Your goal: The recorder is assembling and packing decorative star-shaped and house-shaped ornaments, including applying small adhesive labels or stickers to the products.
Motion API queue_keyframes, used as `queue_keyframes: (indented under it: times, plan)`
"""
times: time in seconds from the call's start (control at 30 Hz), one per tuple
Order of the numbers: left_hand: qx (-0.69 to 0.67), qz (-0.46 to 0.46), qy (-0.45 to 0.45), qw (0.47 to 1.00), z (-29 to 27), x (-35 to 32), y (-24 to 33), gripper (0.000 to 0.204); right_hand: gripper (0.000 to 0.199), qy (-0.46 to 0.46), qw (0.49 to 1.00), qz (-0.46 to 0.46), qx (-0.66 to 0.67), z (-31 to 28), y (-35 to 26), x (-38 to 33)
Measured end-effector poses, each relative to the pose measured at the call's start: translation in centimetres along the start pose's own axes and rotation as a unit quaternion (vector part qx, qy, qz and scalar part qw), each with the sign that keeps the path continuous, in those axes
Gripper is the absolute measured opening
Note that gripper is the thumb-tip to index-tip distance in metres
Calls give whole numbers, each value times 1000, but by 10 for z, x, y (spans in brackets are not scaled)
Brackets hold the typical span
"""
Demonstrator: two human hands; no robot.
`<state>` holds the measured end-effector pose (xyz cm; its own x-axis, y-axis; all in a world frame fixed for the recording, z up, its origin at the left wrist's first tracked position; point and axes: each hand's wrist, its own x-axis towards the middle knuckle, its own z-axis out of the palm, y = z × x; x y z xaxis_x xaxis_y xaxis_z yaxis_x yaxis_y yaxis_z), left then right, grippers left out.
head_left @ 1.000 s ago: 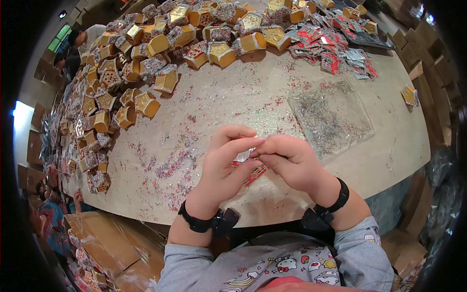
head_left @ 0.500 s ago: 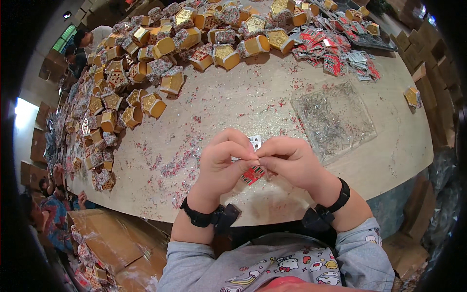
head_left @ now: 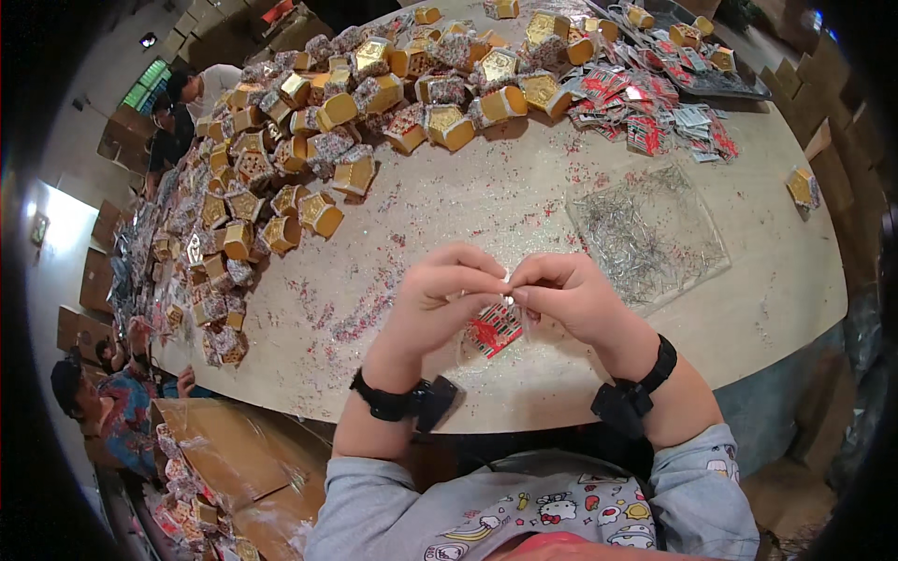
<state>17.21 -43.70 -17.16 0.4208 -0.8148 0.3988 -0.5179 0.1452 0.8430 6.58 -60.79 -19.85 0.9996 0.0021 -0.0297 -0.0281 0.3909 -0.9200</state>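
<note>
My left hand (head_left: 452,292) and my right hand (head_left: 567,297) meet at the fingertips above the table, in front of my body. Thumb and forefinger of each are pinched together. A tiny pale piece shows at the pinch; its kind is too small to make out. Just below the fingertips is a small red, white and black printed tag (head_left: 496,329). Whether it hangs from my fingers or lies on the table, I cannot tell. To the right of my hands lies a flat clear plastic bag (head_left: 650,234) with many thin, silvery pin-like pieces.
Yellow-gold house-shaped ornaments with glittery coating (head_left: 354,173) are heaped at the far left and back. Printed tags (head_left: 645,103) pile up by a dark tray (head_left: 739,86). One ornament (head_left: 802,187) sits at the right edge. Cardboard boxes (head_left: 243,458) and people (head_left: 122,411) are at left.
The view has shifted a little, so the scene sits further right. Both hands stay pinched together; the white piece above the fingertips no longer shows, and more of the red tag is visible.
</note>
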Motion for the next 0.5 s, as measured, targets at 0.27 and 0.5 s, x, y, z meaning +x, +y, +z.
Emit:
queue_keyframes:
  times: [0.27,0.5]
  plan:
    - [598,-279,230,715,-121,36,-102,68,8,11,995,-64,-75,0,-2,0]
    - [573,-404,187,689,-151,51,-110,65,8,8,987,-91,-135,-1,-2,-1]
